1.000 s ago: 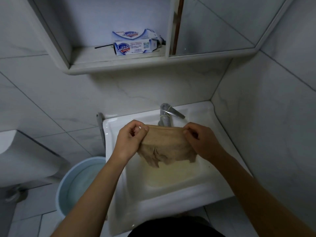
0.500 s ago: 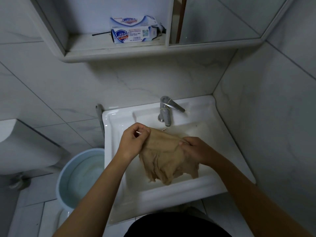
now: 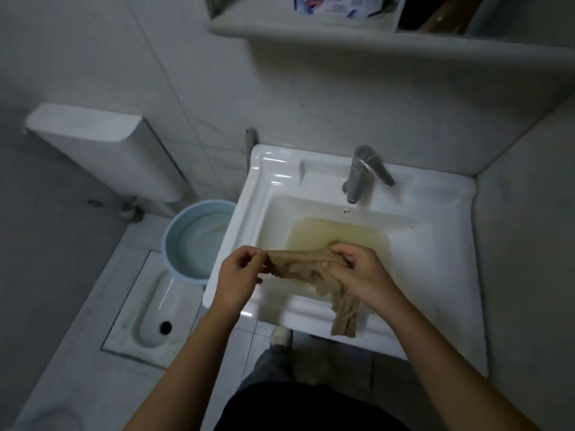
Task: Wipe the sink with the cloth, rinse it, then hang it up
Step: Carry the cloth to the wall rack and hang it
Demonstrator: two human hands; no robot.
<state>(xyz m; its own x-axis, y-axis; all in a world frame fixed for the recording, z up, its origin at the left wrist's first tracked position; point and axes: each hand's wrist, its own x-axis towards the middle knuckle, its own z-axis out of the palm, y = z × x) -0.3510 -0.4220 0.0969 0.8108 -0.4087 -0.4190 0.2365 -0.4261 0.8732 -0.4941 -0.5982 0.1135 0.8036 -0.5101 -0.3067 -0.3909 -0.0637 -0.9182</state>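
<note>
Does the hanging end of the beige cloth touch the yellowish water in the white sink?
Apart. In the head view the beige cloth hangs from both hands with its tail over the white sink's front rim, nearer than the yellowish water.

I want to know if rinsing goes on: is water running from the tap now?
No. No stream falls from the tap; yellowish water only stands in the sink while both hands hold the cloth.

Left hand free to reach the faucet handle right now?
Probably not yet: the left hand is pinching the cloth together with the right hand. The path over the sink to the faucet looks unobstructed.
</note>
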